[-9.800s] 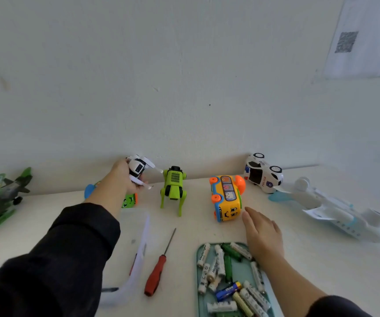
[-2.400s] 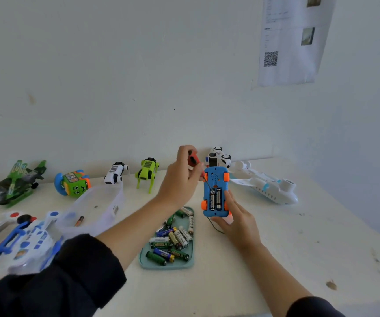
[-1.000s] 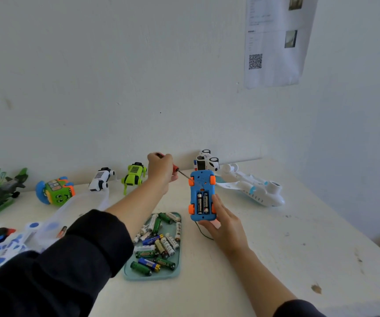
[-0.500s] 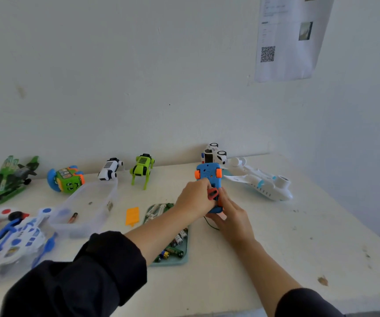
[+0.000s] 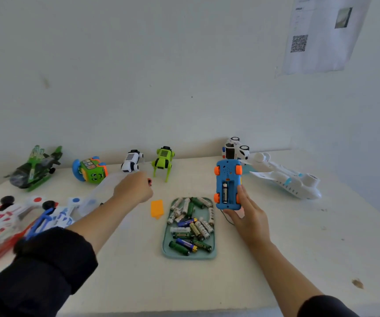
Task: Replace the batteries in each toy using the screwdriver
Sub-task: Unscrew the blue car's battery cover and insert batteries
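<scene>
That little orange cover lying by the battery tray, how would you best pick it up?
The orange cover lies flat on the table, left of the tray. I'd probably come from above and pinch its two long edges, since it looks thin, with open table on its left side.

A teal plastic tray (image 5: pixel 213 245) full of cylindrical AA batteries (image 5: pixel 190 221) sits mid-table. At its ten o'clock lies a flat orange plastic cover (image 5: pixel 157 208); at two o'clock, a blue plastic toy car (image 5: pixel 227 184); at twelve o'clock, a lime-green robot dog (image 5: pixel 163 160).
</scene>
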`<state>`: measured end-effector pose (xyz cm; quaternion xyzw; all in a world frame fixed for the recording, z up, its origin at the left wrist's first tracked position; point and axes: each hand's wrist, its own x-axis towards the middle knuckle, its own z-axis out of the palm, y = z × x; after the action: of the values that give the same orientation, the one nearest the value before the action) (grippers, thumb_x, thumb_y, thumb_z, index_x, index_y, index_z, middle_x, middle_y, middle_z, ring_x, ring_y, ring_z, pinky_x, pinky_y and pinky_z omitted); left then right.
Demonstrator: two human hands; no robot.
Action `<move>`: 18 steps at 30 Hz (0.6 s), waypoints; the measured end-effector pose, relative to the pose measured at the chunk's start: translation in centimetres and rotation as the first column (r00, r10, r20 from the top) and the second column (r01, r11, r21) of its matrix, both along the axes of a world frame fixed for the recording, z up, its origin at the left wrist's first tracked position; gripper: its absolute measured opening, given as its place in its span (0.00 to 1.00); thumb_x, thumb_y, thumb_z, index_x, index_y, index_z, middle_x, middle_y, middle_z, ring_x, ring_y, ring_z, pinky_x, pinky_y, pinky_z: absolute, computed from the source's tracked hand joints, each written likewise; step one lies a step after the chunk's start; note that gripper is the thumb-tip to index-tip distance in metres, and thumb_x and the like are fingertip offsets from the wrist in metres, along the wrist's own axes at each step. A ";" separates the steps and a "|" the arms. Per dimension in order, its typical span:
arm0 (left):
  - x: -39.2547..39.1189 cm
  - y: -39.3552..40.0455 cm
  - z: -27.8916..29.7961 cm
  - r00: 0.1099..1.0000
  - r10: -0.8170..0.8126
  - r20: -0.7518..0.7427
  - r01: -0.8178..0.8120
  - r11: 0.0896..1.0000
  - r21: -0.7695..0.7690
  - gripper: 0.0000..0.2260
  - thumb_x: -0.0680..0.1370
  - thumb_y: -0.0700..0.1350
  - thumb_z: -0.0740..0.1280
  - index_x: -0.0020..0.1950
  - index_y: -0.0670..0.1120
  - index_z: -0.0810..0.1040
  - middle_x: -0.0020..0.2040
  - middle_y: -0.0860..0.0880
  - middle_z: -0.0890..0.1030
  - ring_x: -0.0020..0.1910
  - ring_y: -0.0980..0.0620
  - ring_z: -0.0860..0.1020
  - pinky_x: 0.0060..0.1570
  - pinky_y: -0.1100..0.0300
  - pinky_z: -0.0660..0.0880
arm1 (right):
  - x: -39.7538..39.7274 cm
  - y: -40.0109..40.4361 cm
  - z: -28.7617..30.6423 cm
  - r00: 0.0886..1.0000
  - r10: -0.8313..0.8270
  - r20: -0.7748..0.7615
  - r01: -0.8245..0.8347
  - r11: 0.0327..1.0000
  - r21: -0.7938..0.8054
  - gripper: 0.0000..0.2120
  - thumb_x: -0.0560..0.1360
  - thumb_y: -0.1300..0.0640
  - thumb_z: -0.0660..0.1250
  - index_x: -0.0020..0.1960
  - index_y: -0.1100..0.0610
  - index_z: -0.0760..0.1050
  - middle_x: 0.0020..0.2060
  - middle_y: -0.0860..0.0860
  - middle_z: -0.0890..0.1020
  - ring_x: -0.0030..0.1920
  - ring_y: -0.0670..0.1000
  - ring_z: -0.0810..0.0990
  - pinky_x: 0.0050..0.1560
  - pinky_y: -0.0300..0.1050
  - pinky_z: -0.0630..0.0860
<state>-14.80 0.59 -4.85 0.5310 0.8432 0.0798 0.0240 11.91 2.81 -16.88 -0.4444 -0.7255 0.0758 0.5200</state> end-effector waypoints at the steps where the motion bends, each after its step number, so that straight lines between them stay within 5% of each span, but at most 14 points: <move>1: -2.0 -0.3 0.1 0.998 0.060 -0.014 -0.060 0.998 0.010 0.05 0.74 0.41 0.63 0.40 0.44 0.67 0.37 0.47 0.72 0.38 0.47 0.73 0.34 0.60 0.66 | -0.6 -0.2 -0.1 1.000 -0.010 -0.005 0.010 1.000 -0.006 0.38 0.64 0.62 0.78 0.71 0.58 0.66 0.63 0.55 0.77 0.55 0.53 0.80 0.51 0.41 0.73; 4: -6.0 -0.7 -0.1 0.987 0.156 0.038 -0.156 0.988 0.002 0.03 0.75 0.42 0.62 0.48 0.44 0.70 0.38 0.46 0.73 0.42 0.45 0.74 0.38 0.58 0.69 | -1.3 -0.6 -0.3 0.999 -0.024 -0.025 0.023 0.999 -0.036 0.37 0.65 0.63 0.77 0.70 0.59 0.66 0.60 0.56 0.79 0.55 0.54 0.80 0.52 0.42 0.73; 10: -5.9 -1.5 -1.0 0.941 0.095 0.324 -0.068 0.993 -0.095 0.10 0.74 0.47 0.68 0.41 0.42 0.71 0.32 0.44 0.73 0.29 0.47 0.71 0.29 0.62 0.64 | -1.5 -1.1 0.6 0.997 -0.003 -0.081 -0.010 0.988 -0.153 0.30 0.69 0.60 0.73 0.69 0.57 0.67 0.57 0.50 0.78 0.53 0.45 0.76 0.49 0.35 0.70; 13: -4.0 -2.0 -1.5 0.981 0.016 0.196 0.019 0.984 -0.176 0.08 0.74 0.42 0.67 0.50 0.40 0.73 0.41 0.42 0.76 0.40 0.46 0.76 0.35 0.59 0.69 | -1.6 -1.4 1.1 0.990 0.048 -0.135 -0.075 0.976 -0.204 0.29 0.70 0.63 0.72 0.68 0.58 0.65 0.57 0.46 0.75 0.49 0.33 0.72 0.47 0.22 0.68; 15: -2.6 -2.2 -1.7 0.982 -0.032 0.188 0.076 0.970 -0.231 0.09 0.72 0.40 0.67 0.51 0.42 0.72 0.41 0.44 0.75 0.39 0.46 0.76 0.33 0.59 0.70 | -1.7 -1.5 1.1 0.979 0.071 -0.190 -0.120 0.959 -0.257 0.29 0.71 0.64 0.71 0.68 0.59 0.63 0.55 0.41 0.73 0.46 0.31 0.73 0.44 0.18 0.65; 18: -0.2 -2.1 -1.4 0.982 -0.112 0.154 0.157 0.934 -0.321 0.10 0.73 0.41 0.68 0.49 0.42 0.69 0.38 0.46 0.72 0.38 0.47 0.73 0.32 0.59 0.68 | -1.6 -1.5 1.0 0.973 0.103 -0.208 -0.159 0.948 -0.274 0.23 0.72 0.61 0.70 0.63 0.55 0.64 0.56 0.44 0.73 0.51 0.41 0.75 0.43 0.24 0.67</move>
<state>-14.99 -1.50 -6.22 0.5693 0.8028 -0.0298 0.1749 10.27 1.26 -15.87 -0.4569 -0.6812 0.2579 0.5106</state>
